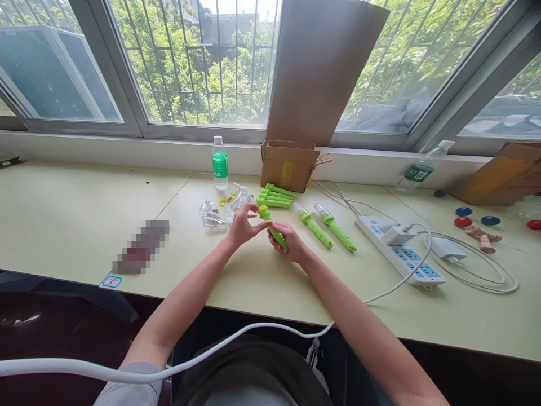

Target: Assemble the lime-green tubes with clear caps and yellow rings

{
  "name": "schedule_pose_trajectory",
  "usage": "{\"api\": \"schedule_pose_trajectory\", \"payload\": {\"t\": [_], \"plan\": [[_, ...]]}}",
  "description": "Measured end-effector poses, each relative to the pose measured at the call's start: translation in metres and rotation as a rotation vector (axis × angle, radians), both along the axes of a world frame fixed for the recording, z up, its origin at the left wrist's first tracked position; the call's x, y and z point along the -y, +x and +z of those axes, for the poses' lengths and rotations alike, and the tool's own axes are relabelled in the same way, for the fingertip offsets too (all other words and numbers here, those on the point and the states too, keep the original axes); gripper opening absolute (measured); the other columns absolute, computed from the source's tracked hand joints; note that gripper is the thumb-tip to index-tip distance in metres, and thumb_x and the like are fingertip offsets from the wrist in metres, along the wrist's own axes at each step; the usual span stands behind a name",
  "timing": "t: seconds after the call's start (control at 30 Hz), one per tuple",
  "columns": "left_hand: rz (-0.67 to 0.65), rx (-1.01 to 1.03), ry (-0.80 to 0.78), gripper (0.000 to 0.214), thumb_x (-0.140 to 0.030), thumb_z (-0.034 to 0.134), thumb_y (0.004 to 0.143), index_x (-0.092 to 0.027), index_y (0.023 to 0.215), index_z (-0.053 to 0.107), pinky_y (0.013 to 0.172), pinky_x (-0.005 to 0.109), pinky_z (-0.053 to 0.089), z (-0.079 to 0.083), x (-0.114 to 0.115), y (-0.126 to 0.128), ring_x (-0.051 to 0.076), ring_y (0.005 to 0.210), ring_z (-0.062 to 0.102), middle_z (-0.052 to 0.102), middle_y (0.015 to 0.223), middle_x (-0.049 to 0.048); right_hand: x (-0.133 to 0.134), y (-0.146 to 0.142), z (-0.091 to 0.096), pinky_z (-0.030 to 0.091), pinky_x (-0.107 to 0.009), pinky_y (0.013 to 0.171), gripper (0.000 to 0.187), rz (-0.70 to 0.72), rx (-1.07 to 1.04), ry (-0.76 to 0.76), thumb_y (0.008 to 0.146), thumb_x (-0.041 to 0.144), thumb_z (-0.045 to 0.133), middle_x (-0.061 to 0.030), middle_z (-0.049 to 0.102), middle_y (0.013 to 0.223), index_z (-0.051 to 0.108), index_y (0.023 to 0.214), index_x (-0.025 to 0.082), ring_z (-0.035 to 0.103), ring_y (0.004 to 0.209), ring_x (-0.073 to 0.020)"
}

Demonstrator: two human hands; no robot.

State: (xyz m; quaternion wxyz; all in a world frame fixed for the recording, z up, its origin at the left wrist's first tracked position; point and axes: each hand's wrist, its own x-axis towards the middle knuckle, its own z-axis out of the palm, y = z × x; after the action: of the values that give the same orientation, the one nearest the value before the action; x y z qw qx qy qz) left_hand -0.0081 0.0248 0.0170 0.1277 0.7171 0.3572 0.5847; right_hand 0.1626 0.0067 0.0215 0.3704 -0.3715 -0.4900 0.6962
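My right hand (288, 241) is wrapped around the lower part of a green plastic handle (266, 214), which it holds tilted above the table. At the handle's upper end, my left hand (245, 226) pinches a yellow ring (263, 208) between thumb and fingers. Just beyond lie several more green handles (275, 195) in a pile. Right of my hands are two green handles (315, 230) (338, 230) with clear caps on their ends. Several clear plastic caps (215, 220) and a few loose yellow rings (227, 199) are scattered left of the pile.
A water bottle (220, 163) and a cardboard box (288, 164) stand by the window. On the right are a white power strip (399, 251) with cables, another bottle (418, 170) and red and blue balls (464, 221). A white cable (253, 326) crosses before my body.
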Motion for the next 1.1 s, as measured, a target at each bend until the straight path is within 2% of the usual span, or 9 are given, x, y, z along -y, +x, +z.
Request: {"api": "schedule_pose_trajectory", "payload": {"t": [0.17,0.4,0.63,0.77,0.97,1.1], "plan": [[-0.037,-0.028,-0.022,0.046,-0.040,0.073,0.069,-0.020,0.101,0.046,0.075,0.034,0.061,-0.001,0.000,0.001,0.015,0.093,0.059,0.056,0.099,0.0051,-0.002,0.000,-0.003,0.023,-0.021,0.032,0.028,-0.003,-0.004,0.026,0.076,0.045,0.057,0.0020,0.047,0.048,0.055,0.072,0.017,0.037,0.036,-0.0080],[-0.040,-0.021,-0.043,0.039,-0.039,0.072,0.071,-0.019,0.093,0.048,0.073,0.036,0.061,-0.004,-0.004,0.000,0.015,0.087,0.062,0.058,0.094,0.0041,-0.004,0.002,-0.006,0.022,-0.021,0.031,0.033,0.003,0.062,0.036,0.078,0.049,0.054,0.0034,0.046,0.047,0.057,0.081,0.016,0.035,0.032,-0.0076],[-0.020,0.032,-0.052,0.042,-0.039,0.074,0.067,-0.019,0.094,0.049,0.075,0.034,0.061,-0.004,-0.003,0.000,0.014,0.088,0.062,0.058,0.095,0.0038,-0.002,0.003,0.000,0.021,-0.019,0.031,0.034,-0.049,0.073,0.129,0.072,0.047,0.064,0.0031,0.057,0.055,0.048,0.087,0.021,0.037,0.031,-0.0067],[-0.042,0.029,-0.037,0.040,-0.038,0.073,0.070,-0.019,0.095,0.049,0.073,0.032,0.061,0.000,-0.003,-0.002,0.014,0.088,0.061,0.057,0.096,0.0043,-0.002,0.004,0.003,0.020,-0.018,0.032,0.037,-0.035,0.047,0.131,0.068,0.043,0.069,0.0040,0.057,0.056,0.049,0.090,0.021,0.036,0.032,-0.0054],[-0.051,0.001,-0.050,0.029,-0.034,0.065,0.078,-0.019,0.097,0.049,0.070,0.031,0.062,0.001,-0.004,-0.004,0.014,0.089,0.061,0.058,0.095,0.0050,-0.004,0.007,0.004,0.020,-0.019,0.032,0.029,-0.017,0.010,0.090,0.071,0.040,0.065,0.0018,0.058,0.057,0.052,0.085,0.020,0.035,0.033,-0.0051],[-0.026,-0.018,-0.032,0.025,-0.032,0.064,0.079,-0.019,0.095,0.050,0.071,0.031,0.061,-0.002,-0.005,-0.004,0.014,0.087,0.061,0.058,0.094,0.0045,-0.005,0.007,0.003,0.027,-0.021,0.033,0.031,-0.043,0.090,0.142,0.072,0.045,0.064,-0.0018,0.061,0.064,0.057,0.087,0.018,0.043,0.038,-0.0079]]}}
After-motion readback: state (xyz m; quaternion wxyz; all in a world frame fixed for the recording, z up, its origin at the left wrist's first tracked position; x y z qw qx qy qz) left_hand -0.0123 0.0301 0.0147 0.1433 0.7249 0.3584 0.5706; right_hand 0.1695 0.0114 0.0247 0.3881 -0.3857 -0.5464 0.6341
